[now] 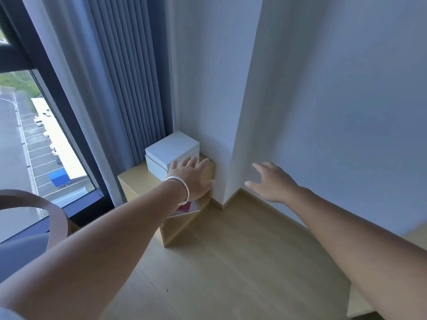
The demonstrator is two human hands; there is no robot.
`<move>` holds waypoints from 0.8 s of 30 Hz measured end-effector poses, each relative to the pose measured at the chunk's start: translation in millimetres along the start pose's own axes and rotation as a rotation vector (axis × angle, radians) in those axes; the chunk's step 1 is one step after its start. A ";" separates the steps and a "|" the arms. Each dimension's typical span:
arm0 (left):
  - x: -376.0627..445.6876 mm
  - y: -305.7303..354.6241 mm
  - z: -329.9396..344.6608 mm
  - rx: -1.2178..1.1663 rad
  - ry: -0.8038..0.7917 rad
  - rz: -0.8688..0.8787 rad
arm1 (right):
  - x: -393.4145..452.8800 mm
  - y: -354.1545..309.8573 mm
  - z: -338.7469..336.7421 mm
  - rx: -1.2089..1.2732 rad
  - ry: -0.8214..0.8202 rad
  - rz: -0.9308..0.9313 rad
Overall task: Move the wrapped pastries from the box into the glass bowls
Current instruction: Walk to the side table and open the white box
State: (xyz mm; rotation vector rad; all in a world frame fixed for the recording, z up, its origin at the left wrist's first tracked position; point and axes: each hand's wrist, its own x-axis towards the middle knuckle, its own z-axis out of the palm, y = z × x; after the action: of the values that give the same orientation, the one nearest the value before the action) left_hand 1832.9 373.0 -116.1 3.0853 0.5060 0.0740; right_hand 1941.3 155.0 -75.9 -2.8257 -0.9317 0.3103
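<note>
A closed white box [169,148] with a lid stands on a small light-wood cabinet [136,179] in the corner by the curtain. My left hand [191,175], with a silver bangle on the wrist, is stretched out with fingers spread, just in front of the box's right side; whether it touches the box I cannot tell. My right hand [271,182] reaches forward to the right of the wall corner, fingers apart, holding nothing. No pastries and no glass bowls are in view.
The cabinet's lower shelf holds a flat white item with a dark red patch [187,209]. A projecting wall corner [233,158] stands between my hands. Grey curtains [124,88] and a floor-length window [34,135] are at left. A curved chair back [55,218] is at lower left. Wooden floor [231,262] lies below.
</note>
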 end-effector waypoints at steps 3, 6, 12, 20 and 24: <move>27.2 -10.2 4.0 0.016 -0.004 -0.025 | 38.5 1.6 -1.4 0.011 -0.006 -0.031; 61.7 -15.8 8.9 0.016 -0.019 -0.062 | 84.0 9.1 -4.3 0.011 -0.018 -0.071; 135.4 -20.5 9.6 0.027 -0.049 -0.126 | 170.6 28.2 -16.8 0.017 -0.005 -0.143; 234.3 -18.8 -0.3 0.053 -0.060 -0.226 | 292.2 50.5 -53.3 0.019 -0.012 -0.257; 257.7 -22.2 8.9 0.059 -0.092 -0.264 | 333.2 51.8 -53.1 0.017 -0.047 -0.300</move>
State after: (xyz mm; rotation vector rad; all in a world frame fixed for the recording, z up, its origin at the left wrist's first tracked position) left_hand 2070.2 476.3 -114.1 3.0267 0.9190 -0.0871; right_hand 2245.4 309.8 -84.6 -2.6212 -1.3335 0.3444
